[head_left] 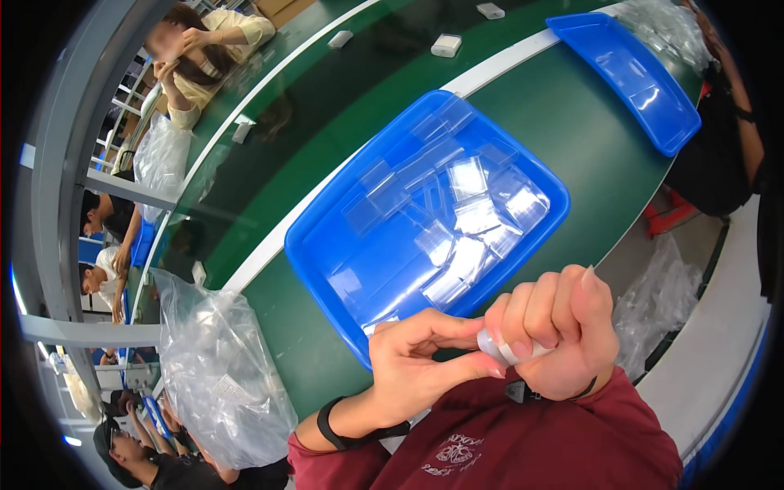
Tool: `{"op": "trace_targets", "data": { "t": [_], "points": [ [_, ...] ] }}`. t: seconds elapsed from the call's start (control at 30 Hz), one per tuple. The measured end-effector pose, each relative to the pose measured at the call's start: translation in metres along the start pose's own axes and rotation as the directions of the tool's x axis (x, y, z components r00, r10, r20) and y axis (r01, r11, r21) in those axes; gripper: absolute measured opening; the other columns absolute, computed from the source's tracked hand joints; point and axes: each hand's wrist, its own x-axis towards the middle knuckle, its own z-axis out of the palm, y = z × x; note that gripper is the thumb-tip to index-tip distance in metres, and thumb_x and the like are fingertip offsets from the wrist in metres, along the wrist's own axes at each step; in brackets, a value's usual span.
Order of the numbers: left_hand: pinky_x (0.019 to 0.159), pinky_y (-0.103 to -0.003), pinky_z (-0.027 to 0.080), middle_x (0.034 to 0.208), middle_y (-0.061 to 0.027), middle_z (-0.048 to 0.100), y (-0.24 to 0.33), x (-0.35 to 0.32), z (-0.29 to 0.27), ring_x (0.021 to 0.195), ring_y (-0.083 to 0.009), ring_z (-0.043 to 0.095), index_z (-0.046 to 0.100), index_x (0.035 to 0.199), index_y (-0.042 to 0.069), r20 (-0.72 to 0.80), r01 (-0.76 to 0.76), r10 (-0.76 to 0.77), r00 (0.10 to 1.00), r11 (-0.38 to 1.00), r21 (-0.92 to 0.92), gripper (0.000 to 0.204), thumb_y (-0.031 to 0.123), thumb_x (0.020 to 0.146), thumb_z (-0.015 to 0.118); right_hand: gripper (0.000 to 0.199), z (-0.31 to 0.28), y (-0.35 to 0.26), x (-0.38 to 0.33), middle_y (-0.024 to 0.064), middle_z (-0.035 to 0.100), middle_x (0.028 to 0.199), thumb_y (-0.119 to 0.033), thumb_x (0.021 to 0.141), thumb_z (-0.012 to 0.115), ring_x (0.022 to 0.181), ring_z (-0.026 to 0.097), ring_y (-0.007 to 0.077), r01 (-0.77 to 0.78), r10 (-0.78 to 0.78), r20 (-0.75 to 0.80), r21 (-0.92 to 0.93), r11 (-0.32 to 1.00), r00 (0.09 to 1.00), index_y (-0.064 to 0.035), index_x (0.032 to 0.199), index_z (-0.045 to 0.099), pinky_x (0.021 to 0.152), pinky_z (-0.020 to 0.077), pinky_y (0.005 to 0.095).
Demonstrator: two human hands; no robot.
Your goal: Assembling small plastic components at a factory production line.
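My right hand [559, 327] is closed round a small white rounded thing [496, 348] in front of my chest. Only one end of it shows past my fingers, so its kind is unclear. At that end, my left hand [420, 347] pinches it between thumb and forefinger. Just beyond both hands lies a blue plastic tray [327, 306] on the green work surface. Several clear, flat plastic cases or sleeves [474, 216] are heaped inside, mostly toward its far and right sides, with glare on them.
A clear plastic bag [224, 367] lies left of the tray. Another blue tray [629, 82] is at the far right. Small white boxes [446, 46] sit on the dark green belt [327, 106]. Co-workers are along the left; a person [204, 57] sits across the belt.
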Motion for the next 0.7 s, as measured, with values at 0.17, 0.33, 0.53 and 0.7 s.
{"op": "trace_targets", "data": {
  "t": [0.17,0.33,0.53,0.7],
  "points": [
    [0.079,-0.039,0.058,0.097,-0.0247,0.066,0.002,0.003,-0.003,0.091,-0.0279,0.068,0.058,0.101,-0.01,0.036,-0.017,0.014,0.999,0.996,0.083,0.041,-0.013,0.066,0.078,0.047,-0.006,0.0,0.013,0.0055,0.036,0.051,-0.022,0.102,0.026,0.047,0.043,0.019,-0.112,0.132,-0.06,0.256,0.96,0.989,-0.0102,0.057,0.031,0.054,0.0423,0.0384],
    [0.081,-0.039,0.057,0.1,-0.025,0.066,-0.004,0.001,0.0,0.091,-0.0271,0.068,0.058,0.101,-0.008,-0.034,-0.007,0.007,0.999,1.0,-0.004,0.042,-0.013,0.065,0.079,0.047,-0.007,0.005,0.012,0.0056,0.036,0.052,-0.022,0.102,0.026,0.048,0.043,0.0195,-0.052,0.063,-0.053,0.182,0.982,0.997,-0.0093,0.057,0.031,0.056,0.0427,0.0391],
    [0.08,-0.037,0.055,0.099,-0.0249,0.066,-0.005,0.002,-0.001,0.089,-0.0246,0.068,0.058,0.1,-0.007,0.003,-0.094,0.094,0.996,0.991,0.092,0.042,-0.011,0.065,0.08,0.044,-0.005,0.003,0.002,0.0068,0.042,0.055,-0.016,0.101,0.03,0.05,0.046,0.019,0.061,-0.065,0.065,0.063,0.996,0.996,-0.0064,0.059,0.037,0.056,0.0451,0.0368],
    [0.082,-0.035,0.056,0.098,-0.0194,0.067,-0.01,-0.002,-0.004,0.089,-0.0229,0.068,0.062,0.101,-0.009,-0.047,-0.086,0.084,0.995,0.996,-0.034,0.036,-0.01,0.069,0.078,0.045,-0.01,0.003,0.008,0.0096,0.047,0.057,-0.017,0.102,0.032,0.054,0.052,0.019,-0.062,0.068,0.143,-0.046,0.997,0.987,-0.0024,0.061,0.043,0.055,0.0479,0.0346]
  ]
}}
